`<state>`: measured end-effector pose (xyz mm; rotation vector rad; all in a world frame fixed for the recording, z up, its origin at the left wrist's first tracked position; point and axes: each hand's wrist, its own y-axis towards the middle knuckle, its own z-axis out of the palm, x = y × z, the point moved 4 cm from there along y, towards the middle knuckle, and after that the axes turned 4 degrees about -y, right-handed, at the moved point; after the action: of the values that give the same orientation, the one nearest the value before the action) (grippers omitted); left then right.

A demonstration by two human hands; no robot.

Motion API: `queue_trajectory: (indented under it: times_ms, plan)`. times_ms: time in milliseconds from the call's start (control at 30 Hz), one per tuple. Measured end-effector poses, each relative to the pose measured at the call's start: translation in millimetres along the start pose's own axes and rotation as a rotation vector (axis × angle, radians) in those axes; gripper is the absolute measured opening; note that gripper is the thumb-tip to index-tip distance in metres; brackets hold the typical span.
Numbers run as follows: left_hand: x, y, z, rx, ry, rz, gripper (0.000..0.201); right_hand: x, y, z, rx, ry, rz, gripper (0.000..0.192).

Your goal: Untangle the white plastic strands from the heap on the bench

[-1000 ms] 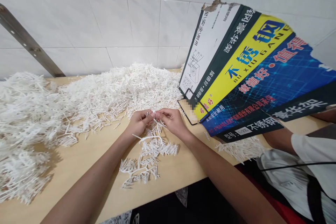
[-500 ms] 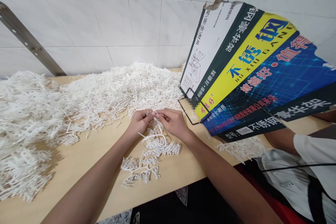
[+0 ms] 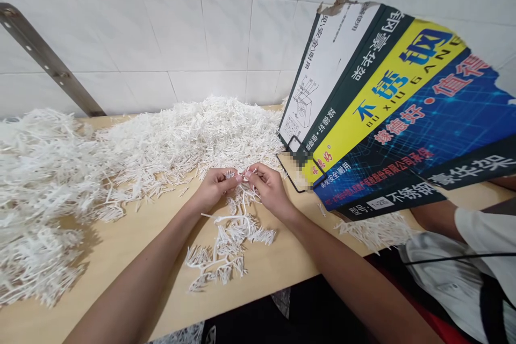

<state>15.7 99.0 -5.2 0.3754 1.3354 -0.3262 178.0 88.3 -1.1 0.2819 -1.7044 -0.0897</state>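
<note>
Left hand [image 3: 213,189] and right hand [image 3: 269,188] both pinch the top of a white plastic strip [image 3: 231,236] dangling onto the table [image 3: 133,242] near the pile [image 3: 193,134]; uneven pull could snap it or scatter pieces.

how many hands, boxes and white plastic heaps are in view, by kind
hands: 2, left hand and right hand, both pinching a white plastic strip
printed cardboard box: 1
white plastic heaps: 2, big heap, small heap
total: 5
</note>
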Motion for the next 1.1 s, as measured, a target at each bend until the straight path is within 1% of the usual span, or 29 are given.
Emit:
queue_trajectory:
  times_ms: [67, 133, 200, 267, 333, 400, 467, 533, 600, 667, 700, 767, 800, 900, 1000, 1033, 1100]
  plan:
    - [1, 0, -0.5, -0.011, -0.026, -0.006, 0.046, 3, -2, 0, -0.028, -0.083, -0.055, 0.027]
    - [1, 0, -0.6, -0.031, -0.038, -0.008, 0.046, 5, -4, 4, -0.010, -0.098, -0.078, 0.029]
    - [0, -1, -0.3, -0.035, -0.040, -0.012, 0.045, 4, -5, 10, 0.075, -0.001, -0.029, 0.032]
    - [-1, -3, -0.3, -0.020, -0.042, -0.024, 0.040, 1, -3, 14, 0.164, 0.160, 0.060, 0.037]
    - [-2, -5, -2.9, -0.024, -0.050, -0.046, 0.035, -3, 1, 11, 0.186, 0.301, 0.119, 0.042]
    - [-2, -5, -7.2, -0.046, -0.056, -0.058, 0.033, -6, 6, 4, 0.184, 0.356, 0.136, 0.045]
    - [-3, -5, -11.0, -0.071, -0.070, -0.056, 0.031, -9, 11, -5, 0.214, 0.275, 0.130, 0.044]
    - [-2, -3, -11.9, -0.080, -0.117, -0.068, 0.032, -10, 14, -12, 0.230, 0.090, 0.097, 0.043]
    - [-1, -3, -9.7, -0.074, -0.199, -0.091, 0.038, -5, 14, -18, 0.191, -0.126, 0.004, 0.037]
    - [-2, -4, -6.1, -0.059, -0.243, -0.092, 0.046, 6, 11, -20, 0.143, -0.295, -0.131, 0.022]
    - [-2, -5, -4.6, -0.055, -0.231, -0.083, 0.052, 12, 10, -20, 0.127, -0.342, -0.196, 0.017]
    - [-3, -6, -3.3, -0.066, -0.142, -0.063, 0.062, 23, 6, -20, 0.101, -0.357, -0.280, 0.020]
    - [-3, -7, -3.3, -0.075, -0.081, -0.058, 0.066, 26, 5, -20, 0.095, -0.341, -0.292, 0.022]
    - [-3, -7, -2.9, -0.076, 0.067, -0.053, 0.072, 26, 3, -17, 0.131, -0.333, -0.263, 0.024]
    - [-2, -6, -1.4, -0.054, 0.124, -0.050, 0.073, 16, 4, -11, 0.207, -0.341, -0.181, 0.026]
    - [-2, -5, -1.2, -0.057, 0.112, -0.050, 0.072, 12, 4, -9, 0.213, -0.305, -0.143, 0.025]
    - [0, -4, -2.3, -0.083, 0.001, -0.042, 0.068, 6, 6, -8, 0.189, -0.170, -0.065, 0.022]
